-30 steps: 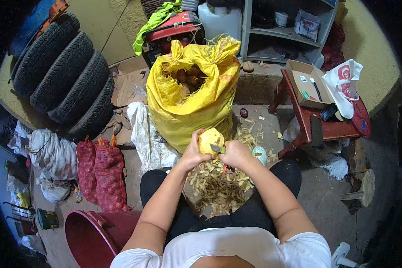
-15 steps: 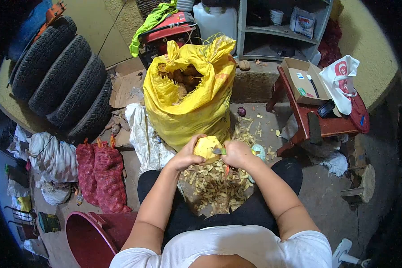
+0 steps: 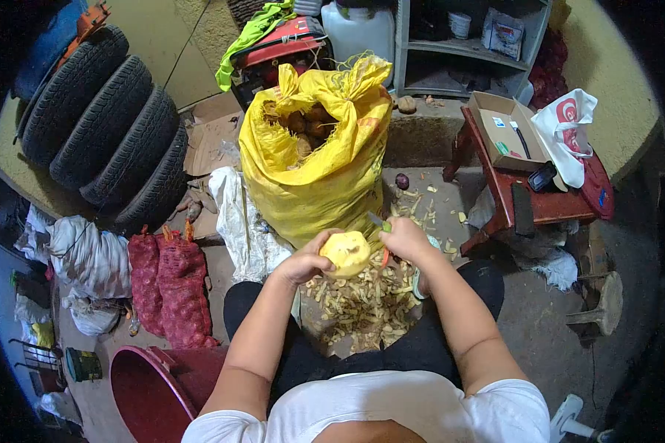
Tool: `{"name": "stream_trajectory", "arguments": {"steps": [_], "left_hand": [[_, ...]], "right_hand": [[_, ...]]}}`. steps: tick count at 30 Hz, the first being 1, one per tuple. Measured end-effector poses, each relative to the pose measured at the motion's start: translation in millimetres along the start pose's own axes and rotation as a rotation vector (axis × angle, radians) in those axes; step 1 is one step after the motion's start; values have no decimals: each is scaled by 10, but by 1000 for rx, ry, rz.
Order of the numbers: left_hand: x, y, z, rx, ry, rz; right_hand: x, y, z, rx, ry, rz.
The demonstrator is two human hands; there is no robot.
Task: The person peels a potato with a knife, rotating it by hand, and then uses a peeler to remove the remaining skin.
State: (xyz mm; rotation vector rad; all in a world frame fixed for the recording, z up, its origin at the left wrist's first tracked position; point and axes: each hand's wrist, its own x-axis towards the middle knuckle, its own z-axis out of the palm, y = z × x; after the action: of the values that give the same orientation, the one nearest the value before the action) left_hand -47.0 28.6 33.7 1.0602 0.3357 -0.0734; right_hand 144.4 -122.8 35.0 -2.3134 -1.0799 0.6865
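Observation:
My left hand (image 3: 308, 259) is wrapped round a peeled yellow potato (image 3: 346, 255), with a dark spot on its upper face. In my right hand (image 3: 408, 240) is a small knife (image 3: 380, 221) with a green handle; its blade points up and left, apart from the potato. Something orange-red hangs just below that hand, partly hidden. Under both hands a heap of peelings (image 3: 362, 310) covers the floor between my knees. Directly ahead stands a yellow sack (image 3: 314, 196), its torn opening showing unpeeled brown potatoes (image 3: 312, 125).
Tyres (image 3: 103, 125) lean at the left wall. Red mesh bags of onions (image 3: 181, 288) and a dark red tub (image 3: 155, 391) lie at my left. On the right, a red wooden stool (image 3: 543, 210) carries an open box (image 3: 506, 133). A shelf (image 3: 469, 48) stands behind.
The knife has come off the potato, and my right hand has moved slightly up and right. My left hand has turned the potato, showing more of its peeled face.

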Motion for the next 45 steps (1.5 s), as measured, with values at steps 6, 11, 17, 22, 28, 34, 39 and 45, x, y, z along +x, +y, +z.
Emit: {"name": "stream_trajectory", "arguments": {"steps": [6, 11, 17, 22, 28, 34, 39, 45], "left_hand": [[78, -47, -68, 135, 195, 43], [0, 24, -37, -18, 197, -41], [62, -147, -148, 94, 90, -64], [79, -78, -107, 18, 106, -59], [153, -242, -214, -428, 40, 94], [273, -326, -168, -710, 319, -20], [347, -303, 94, -689, 514, -30], [409, -311, 185, -704, 361, -27]], "right_hand": [[-128, 33, 11, 346, -164, -314], [-167, -26, 99, 136, -199, -551], [-220, -325, -79, -229, -269, -329], [-79, -95, -46, 50, -174, -35], [51, 63, -47, 459, -126, 164], [91, 10, 85, 990, -43, 139], [326, 52, 213, 467, 539, -33], [98, -419, 153, 350, 632, -23]]}}
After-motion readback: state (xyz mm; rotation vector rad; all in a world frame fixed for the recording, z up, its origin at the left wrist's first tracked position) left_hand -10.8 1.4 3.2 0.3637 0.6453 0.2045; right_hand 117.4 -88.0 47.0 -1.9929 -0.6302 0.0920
